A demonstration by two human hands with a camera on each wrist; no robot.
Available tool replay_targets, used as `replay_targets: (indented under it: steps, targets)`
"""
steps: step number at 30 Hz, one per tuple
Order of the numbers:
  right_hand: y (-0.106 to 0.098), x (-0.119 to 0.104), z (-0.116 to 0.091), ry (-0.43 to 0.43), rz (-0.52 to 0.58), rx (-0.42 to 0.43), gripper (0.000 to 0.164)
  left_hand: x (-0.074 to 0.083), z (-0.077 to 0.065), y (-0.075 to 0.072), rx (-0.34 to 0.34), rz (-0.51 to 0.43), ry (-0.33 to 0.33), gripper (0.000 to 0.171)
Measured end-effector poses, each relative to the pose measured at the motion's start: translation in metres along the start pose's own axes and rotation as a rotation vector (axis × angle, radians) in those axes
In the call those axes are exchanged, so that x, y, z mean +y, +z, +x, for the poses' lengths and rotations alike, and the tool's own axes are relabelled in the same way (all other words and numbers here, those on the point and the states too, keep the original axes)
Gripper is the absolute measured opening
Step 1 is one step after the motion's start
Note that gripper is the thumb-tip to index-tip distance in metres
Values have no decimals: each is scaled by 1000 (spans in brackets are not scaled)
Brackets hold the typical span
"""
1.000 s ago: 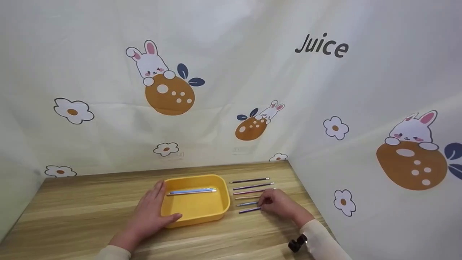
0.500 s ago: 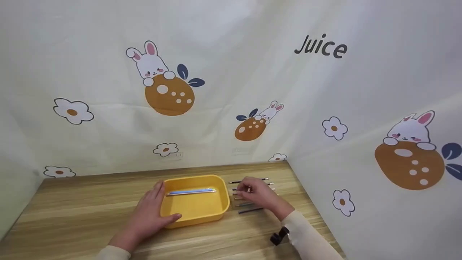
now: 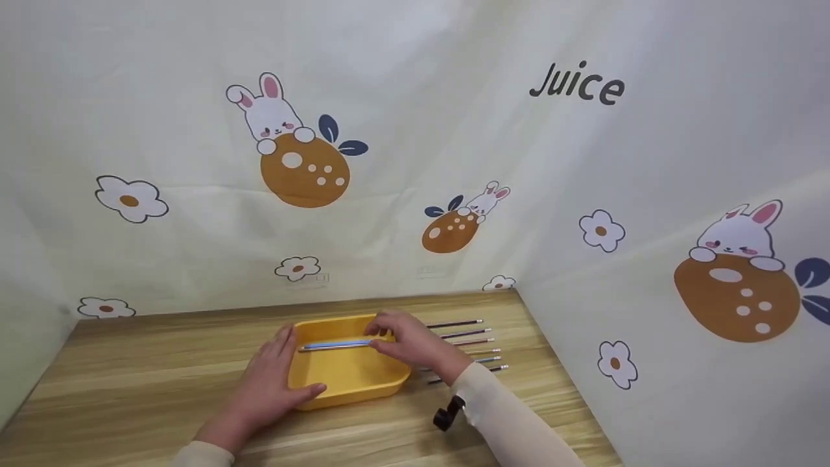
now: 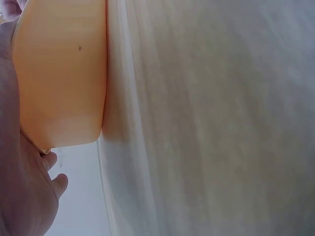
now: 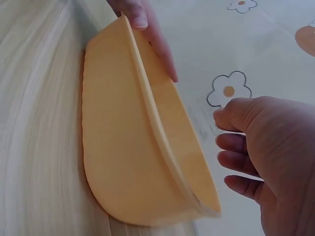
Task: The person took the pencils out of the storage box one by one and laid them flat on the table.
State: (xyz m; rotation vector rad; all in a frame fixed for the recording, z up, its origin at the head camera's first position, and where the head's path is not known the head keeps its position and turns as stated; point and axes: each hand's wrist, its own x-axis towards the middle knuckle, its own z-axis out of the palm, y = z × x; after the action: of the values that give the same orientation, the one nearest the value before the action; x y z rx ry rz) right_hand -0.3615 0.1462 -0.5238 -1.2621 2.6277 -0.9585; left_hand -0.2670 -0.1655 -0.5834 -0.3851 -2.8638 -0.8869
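A yellow plastic box (image 3: 350,392) stands on the table. My left hand (image 3: 269,376) grips its left end, thumb over the near rim, fingers at the far left corner. Inside lie a few light-blue pencils (image 3: 327,345) side by side, their right ends hidden. Over the box's right part hovers my right hand (image 3: 405,340), its fingers loosely bent. In the right wrist view, nothing shows between the thumb and fingers of that right hand (image 5: 280,152). Several pencils (image 3: 460,323) with white erasers lie in a row right of the box, partly covered by my right forearm.
The wooden table (image 3: 149,383) meets a printed cloth wall (image 3: 194,246) at the back and another cloth side (image 3: 648,292) on the right. A black device (image 3: 447,414) is strapped at my right wrist, over the table.
My right hand has moved left from the row of pencils to over the box, touching the pencils' right ends at first. My left hand and the box have stayed in place.
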Motion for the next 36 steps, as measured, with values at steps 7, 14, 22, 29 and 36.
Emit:
replay_targets:
  steps: [7,14,22,29,36]
  targets:
    - [19,-5,23,110,-125,-94,22,0,0,-1,-17,4,-11,127]
    - [34,-11,39,106,-277,-101,24,-2,-1,-3,7,11,8,126]
    - [48,-7,45,90,-396,-85,22,-4,-1,-1,15,5,12,125]
    - [58,5,44,13,-436,-28,19,-3,0,0,16,6,21,125]
    - [62,9,42,-12,-436,-18,16,-3,0,1,14,3,26,125]
